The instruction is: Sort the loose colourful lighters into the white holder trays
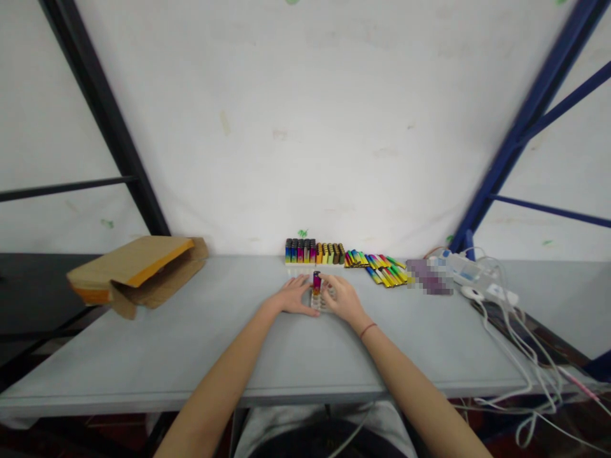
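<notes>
A clear plastic tray (316, 305) with small compartments sits on the table between my hands. In its far-left part a purple and orange lighter (316, 284) with a dark top stands upright. My left hand (290, 297) is curved around the tray's left side, the thumb along the near edge and the fingers toward the far end. With index finger and thumb, my right hand (345, 299) has hold of the lighter from the right; its other fingers curl over the tray's right side and hide part of it.
Behind my hands stand blocks of upright lighters, multicoloured (300, 250) and yellow-brown (329, 254). Loose shiny lighters (386, 270) lie to their right, beside a pixelated purple patch (429, 277). An open cardboard box (138, 270) is at left; white cables (513, 324) and a power strip (470, 270) are at right.
</notes>
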Demonstrator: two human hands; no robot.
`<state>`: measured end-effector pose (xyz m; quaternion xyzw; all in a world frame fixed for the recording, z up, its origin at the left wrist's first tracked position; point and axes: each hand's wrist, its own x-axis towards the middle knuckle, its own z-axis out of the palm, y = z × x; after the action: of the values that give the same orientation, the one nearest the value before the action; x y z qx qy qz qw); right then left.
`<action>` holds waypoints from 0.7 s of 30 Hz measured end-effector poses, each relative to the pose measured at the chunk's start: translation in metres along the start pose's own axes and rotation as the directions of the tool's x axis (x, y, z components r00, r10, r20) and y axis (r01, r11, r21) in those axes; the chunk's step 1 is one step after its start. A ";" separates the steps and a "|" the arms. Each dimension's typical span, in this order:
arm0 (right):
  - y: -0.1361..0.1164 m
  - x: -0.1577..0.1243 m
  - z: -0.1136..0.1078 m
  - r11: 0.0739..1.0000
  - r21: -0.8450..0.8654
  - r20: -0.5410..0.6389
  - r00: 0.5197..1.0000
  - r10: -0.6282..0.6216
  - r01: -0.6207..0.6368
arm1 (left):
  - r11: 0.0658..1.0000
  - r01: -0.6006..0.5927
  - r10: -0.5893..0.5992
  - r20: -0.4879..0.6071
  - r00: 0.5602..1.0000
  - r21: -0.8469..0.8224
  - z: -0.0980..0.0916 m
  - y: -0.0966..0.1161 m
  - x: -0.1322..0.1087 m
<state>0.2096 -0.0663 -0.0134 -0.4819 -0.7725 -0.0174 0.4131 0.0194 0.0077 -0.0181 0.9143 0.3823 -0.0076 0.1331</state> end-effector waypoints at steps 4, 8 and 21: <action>0.031 0.000 -0.019 0.961 -0.137 -0.183 0.959 0.215 -0.242 | 1.000 -0.005 0.005 0.011 1.000 0.002 0.000 -0.001 0.000; 0.069 -0.010 -0.035 0.765 -0.413 -0.161 0.867 0.472 -0.493 | 1.000 0.003 -0.003 0.022 1.000 0.000 -0.003 0.001 -0.001; 0.073 -0.011 -0.035 0.650 -0.556 -0.025 0.793 0.609 -0.517 | 1.000 0.015 -0.015 0.029 0.999 0.002 -0.007 0.004 -0.003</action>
<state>0.2891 -0.0504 -0.0244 -0.7932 -0.5779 -0.0633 0.1813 0.0192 0.0049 -0.0106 0.9114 0.3871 -0.0221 0.1377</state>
